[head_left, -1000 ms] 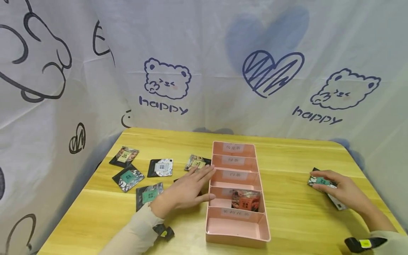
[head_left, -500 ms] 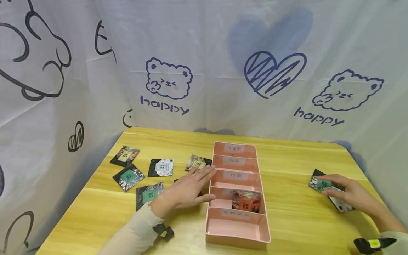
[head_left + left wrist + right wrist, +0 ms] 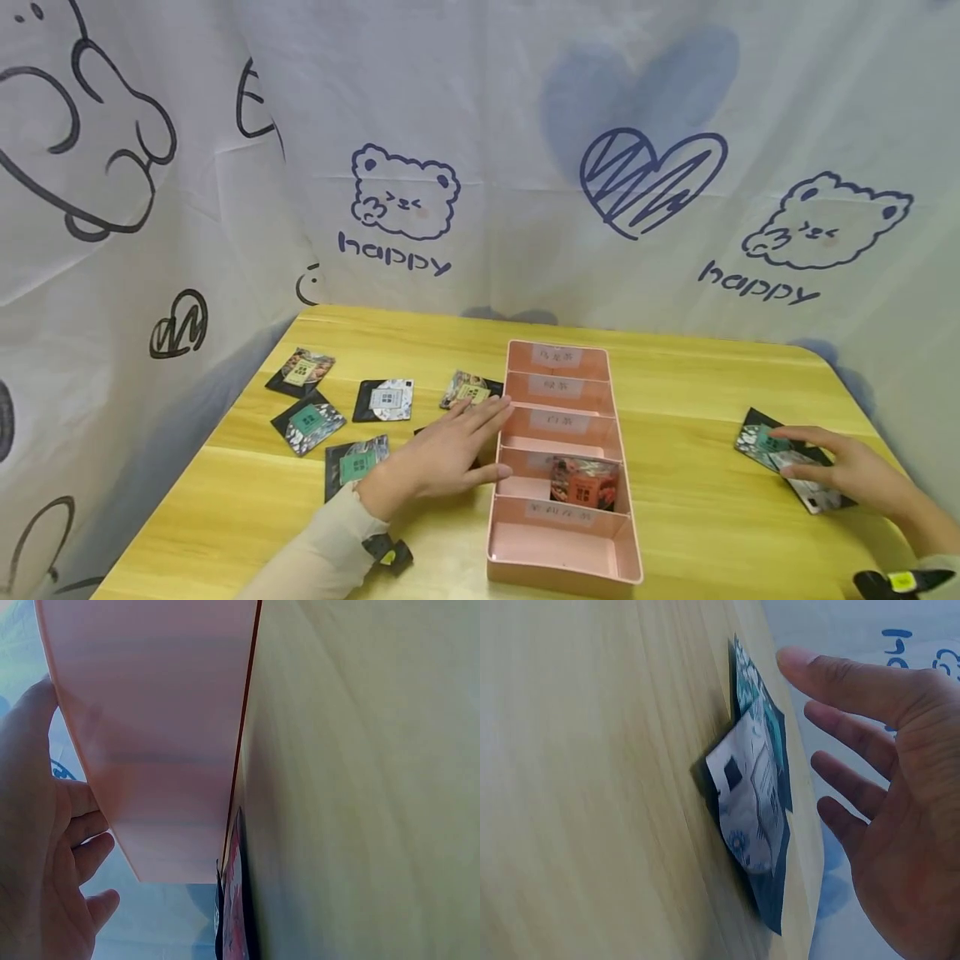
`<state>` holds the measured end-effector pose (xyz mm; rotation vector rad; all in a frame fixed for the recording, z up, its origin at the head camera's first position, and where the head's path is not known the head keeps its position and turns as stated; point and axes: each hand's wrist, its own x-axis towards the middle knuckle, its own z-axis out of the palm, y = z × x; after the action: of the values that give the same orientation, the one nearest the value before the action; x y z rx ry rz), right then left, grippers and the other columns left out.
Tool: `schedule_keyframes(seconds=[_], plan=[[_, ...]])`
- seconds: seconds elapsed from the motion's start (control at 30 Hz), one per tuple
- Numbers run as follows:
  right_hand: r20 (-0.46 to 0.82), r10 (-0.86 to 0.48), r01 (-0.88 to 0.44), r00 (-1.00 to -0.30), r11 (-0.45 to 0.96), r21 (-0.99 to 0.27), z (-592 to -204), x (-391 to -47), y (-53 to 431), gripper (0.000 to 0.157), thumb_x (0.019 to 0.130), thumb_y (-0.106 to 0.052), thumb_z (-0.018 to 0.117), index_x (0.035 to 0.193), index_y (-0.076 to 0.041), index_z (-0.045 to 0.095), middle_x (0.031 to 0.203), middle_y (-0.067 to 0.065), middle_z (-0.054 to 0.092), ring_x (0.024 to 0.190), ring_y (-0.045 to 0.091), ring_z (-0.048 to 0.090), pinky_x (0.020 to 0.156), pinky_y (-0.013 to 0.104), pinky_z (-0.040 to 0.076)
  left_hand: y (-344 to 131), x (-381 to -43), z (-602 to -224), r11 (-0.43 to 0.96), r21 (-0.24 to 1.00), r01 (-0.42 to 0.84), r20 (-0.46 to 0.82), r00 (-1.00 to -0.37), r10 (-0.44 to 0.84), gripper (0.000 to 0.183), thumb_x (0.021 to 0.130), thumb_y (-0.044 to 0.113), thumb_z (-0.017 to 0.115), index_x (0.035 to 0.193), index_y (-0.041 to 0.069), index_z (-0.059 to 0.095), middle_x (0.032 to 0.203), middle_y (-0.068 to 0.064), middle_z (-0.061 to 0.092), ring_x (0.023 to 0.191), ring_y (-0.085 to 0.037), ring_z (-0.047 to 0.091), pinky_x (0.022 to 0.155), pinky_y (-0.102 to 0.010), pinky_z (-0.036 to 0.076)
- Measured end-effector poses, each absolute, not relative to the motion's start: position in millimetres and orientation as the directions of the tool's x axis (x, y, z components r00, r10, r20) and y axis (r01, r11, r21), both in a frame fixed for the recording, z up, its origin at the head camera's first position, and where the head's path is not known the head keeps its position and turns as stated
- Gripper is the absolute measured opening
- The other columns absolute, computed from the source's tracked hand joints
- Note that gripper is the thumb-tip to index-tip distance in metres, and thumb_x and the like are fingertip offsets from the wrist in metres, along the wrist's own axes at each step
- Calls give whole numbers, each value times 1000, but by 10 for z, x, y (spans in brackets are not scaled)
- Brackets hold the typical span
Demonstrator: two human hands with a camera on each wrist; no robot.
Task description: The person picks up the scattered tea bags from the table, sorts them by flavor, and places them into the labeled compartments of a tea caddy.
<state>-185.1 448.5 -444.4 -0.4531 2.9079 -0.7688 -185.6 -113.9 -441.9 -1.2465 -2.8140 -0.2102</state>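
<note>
I count one pink box (image 3: 566,581), five compartments (image 3: 551,546), one red packet (image 3: 585,485) inside, two right-hand packets (image 3: 752,438) and at least six left-hand packets (image 3: 383,400) in the frame

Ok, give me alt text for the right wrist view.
The right hand, fingers relaxed, is poised by two overlapping packets, holding neither. The white packet and green packet lie on a wood-grain table; pale printed cloth hangs beyond.

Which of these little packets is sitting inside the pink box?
The red-labelled packet, in the second compartment from the near end of the pink box. Every other packet in view lies outside the box.
</note>
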Motion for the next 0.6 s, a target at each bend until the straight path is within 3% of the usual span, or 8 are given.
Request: schedule_keyframes(seconds=[0.23, 0.6], plan=[[-32, -335, -278, -942, 826, -490, -4540, -1858, 4588, 62, 86, -27, 75, 135, 4, 54, 136, 36, 45, 117, 57, 41, 82, 66, 45, -1139, -1835, -4437, 668, 105, 737, 110, -676, 728, 86, 97, 68, 22, 158, 8, 14, 162, -11, 16, 148, -23, 15, 119, -45, 10], [-132, -295, -201, -946, 857, -475, -4631, -1868, 4719, 71, 84, -30, 76, 137, 9, 48, 139, 43, 33, 118, 63, 36, 83, 68, 42, -1143, -1848, -4435, 664, 98, 741, 120, -671, 731, 86, 98, 68, 22, 158, 7, 13, 161, -12, 16, 148, -22, 13, 118, -49, 15]])
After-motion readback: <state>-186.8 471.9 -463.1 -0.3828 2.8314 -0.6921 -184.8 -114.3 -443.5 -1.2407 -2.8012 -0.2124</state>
